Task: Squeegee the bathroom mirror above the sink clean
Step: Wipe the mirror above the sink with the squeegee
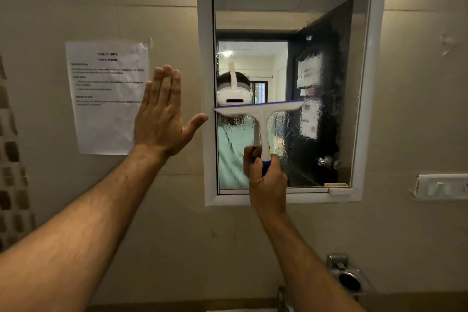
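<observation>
White plastic forms the squeegee (260, 119), whose blade lies nearly level across the left half of the mirror (326, 78), about midway up the glass, with its left end at the inner edge of the frame (202, 83). The right hand (266, 180) grips the blue lower end of the handle, fingers curled round it, so most of that blue grip is hidden. The left hand (162, 119) is spread flat and wide, fingers straight and thumb out, against the wall (76, 7) just left of the frame; its thumb tip comes close to the frame's edge. That hand covers the lower right corner of a printed paper sheet (106, 99) stuck to the wall, and the small text on the sheet is too blurred to read.

Below the blade the glass is streaked and wet, which distorts the reflection; above it the left side looks clearer. The right half of the mirror, reflecting a dark door, is also mottled with droplets. A small block (338, 187) sits on the ledge at the bottom right corner of the frame. A switch plate (440, 186) on the right is cut off by the picture's edge, and a metal fitting (347, 276) below the mirror is hard to make out. Free glass lies to the right of the blade and beneath it.
</observation>
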A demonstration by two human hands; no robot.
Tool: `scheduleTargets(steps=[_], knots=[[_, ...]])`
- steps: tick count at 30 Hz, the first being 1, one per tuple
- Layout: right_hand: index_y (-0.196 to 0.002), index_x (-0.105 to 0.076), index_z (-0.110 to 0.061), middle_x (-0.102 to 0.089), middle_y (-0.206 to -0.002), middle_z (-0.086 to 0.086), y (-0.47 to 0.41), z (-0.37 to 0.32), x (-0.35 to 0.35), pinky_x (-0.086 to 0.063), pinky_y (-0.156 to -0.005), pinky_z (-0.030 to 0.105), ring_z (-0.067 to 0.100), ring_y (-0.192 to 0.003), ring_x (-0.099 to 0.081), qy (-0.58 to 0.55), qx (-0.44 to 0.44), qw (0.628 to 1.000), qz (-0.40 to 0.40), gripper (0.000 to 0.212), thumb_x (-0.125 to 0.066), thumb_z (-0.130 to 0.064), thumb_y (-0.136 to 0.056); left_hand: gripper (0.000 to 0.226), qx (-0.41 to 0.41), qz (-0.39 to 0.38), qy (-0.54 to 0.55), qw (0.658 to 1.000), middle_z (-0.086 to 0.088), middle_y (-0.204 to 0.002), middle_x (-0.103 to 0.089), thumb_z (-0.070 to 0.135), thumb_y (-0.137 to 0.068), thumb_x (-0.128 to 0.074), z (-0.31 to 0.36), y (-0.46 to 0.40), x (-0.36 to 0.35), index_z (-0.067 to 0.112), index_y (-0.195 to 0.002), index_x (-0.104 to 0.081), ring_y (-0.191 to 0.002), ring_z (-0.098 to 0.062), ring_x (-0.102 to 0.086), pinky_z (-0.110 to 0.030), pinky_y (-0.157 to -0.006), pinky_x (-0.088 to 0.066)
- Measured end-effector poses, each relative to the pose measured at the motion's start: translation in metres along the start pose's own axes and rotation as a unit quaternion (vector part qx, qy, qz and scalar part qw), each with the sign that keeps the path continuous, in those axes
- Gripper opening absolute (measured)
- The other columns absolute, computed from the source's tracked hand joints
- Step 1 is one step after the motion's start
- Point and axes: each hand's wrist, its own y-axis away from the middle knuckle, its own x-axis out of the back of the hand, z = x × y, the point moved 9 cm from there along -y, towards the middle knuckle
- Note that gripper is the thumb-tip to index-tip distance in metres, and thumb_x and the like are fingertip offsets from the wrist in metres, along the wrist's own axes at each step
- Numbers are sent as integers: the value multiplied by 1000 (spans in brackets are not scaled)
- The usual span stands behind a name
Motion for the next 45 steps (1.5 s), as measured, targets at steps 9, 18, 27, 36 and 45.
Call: scheduleTargets(steps=[9,18,27,36,45], knots=[[-120,-52,-13,-60,-94,10,-19,-25,4,-51,-59,20,20,-81,-60,17,13,999,30,47,-35,-51,-99,107,6,-1,7,1000,-17,-170,3,83,-89,-9,2,-2,-5,5,-161,-1,-158,-28,5,-38,-127,6],[-134,-47,-20,-59,-112,11,15,-1,-2,-43,-59,10,15,-86,-59,-17,-13,1000,3,45,-38,-48,-100,106,4,-7,2,1000,-16,-170,4,82,-90,-11,1,7,-4,5,-162,-1,-158,-27,6,-39,-127,5],[-100,-57,-22,-60,-77,-3,-38,-40,5,-55,-62,31,15,-70,-61,-62,15,998,-3,33,-42,-51,-96,107,10,4,12,1000,-16,-170,2,83,-89,-10,3,2,0,5,-161,-2,-158,-28,4,-37,-127,7],[-134,-47,-24,-58,-71,-4,55,27,-6,-46,-47,14,3,-58,-61,-97,-18,994,-50,57,-34,-63,-95,107,4,-5,11,1000,-16,-170,3,83,-89,-11,6,11,-8,5,-162,-2,-158,-28,5,-40,-127,4],[-117,-52,-18,-60,-104,14,-10,-25,6,-57,-78,47,33,-97,-59,-9,5,1000,-20,36,-41,-47,-100,107,11,-21,31,999,-16,-170,3,84,-89,-10,14,20,-21,6,-162,-1,-158,-29,5,-42,-128,3]])
